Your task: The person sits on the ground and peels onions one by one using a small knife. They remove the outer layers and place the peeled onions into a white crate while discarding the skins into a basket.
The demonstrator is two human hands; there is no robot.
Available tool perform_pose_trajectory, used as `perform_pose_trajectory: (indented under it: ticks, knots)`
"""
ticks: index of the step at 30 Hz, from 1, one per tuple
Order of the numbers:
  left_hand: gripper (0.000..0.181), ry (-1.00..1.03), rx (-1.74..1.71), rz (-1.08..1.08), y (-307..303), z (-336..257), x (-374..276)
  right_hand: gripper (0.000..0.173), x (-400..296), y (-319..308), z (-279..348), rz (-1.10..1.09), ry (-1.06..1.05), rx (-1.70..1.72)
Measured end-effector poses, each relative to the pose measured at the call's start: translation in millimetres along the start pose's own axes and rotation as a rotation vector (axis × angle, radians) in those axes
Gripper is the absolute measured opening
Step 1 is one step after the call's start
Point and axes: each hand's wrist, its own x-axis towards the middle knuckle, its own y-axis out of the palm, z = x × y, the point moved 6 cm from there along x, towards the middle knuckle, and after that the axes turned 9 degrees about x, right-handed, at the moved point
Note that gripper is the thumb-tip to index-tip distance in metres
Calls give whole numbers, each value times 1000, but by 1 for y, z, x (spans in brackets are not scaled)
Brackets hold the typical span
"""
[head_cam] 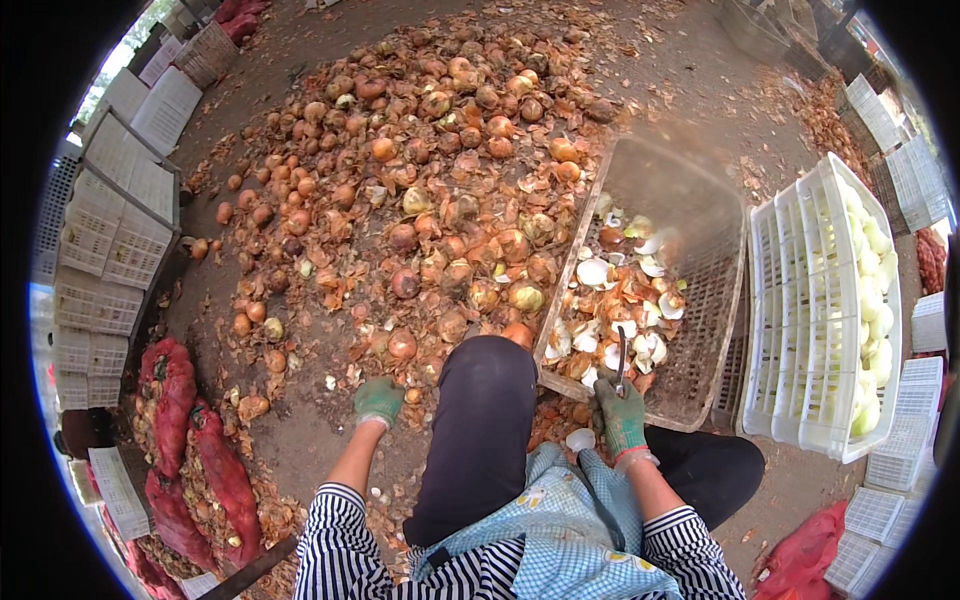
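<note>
My left hand (379, 401), in a green work glove, is low over the ground left of my knee, near small onions; its fingers are hidden below it, so whether it grips anything cannot be told. My right hand (621, 412), in a green glove, is closed on the handle of a small knife (622, 356), its blade pointing away from me. The knife is above the near edge of a dirty plastic crate (724, 330) that holds onion skins and white onion pieces (592, 272). A broad heap of unpeeled onions (405, 238) lies before me.
A white crate (795, 315) of peeled onions stands right of the dirty crate. Red mesh sacks (229, 480) lie at the left, and another (806, 551) at the lower right. Stacked crates (97, 270) line the left side. My bent knee (487, 390) is between my hands.
</note>
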Motion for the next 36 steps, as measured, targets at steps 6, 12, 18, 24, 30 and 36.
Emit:
perform_pose_trajectory:
  ticks: [6,12,18,24,30,36]
  knots:
    - [28,436,-74,-65,-60,-209,124,27,8,5,-8,-36,53,53]
    - [32,658,254,-108,-49,-325,227,29,10,17,-1,-104,120,-7]
    - [63,538,238,122,-3,-356,290,28,11,22,-1,-194,143,-84]
    - [85,488,-517,410,-16,-323,294,28,15,22,0,-218,167,-100]
    - [77,377,-1741,786,-51,-289,214,29,9,20,0,-171,154,-83]
    - [77,769,-1002,681,-172,-300,97,49,18,83,86,54,-101,99]
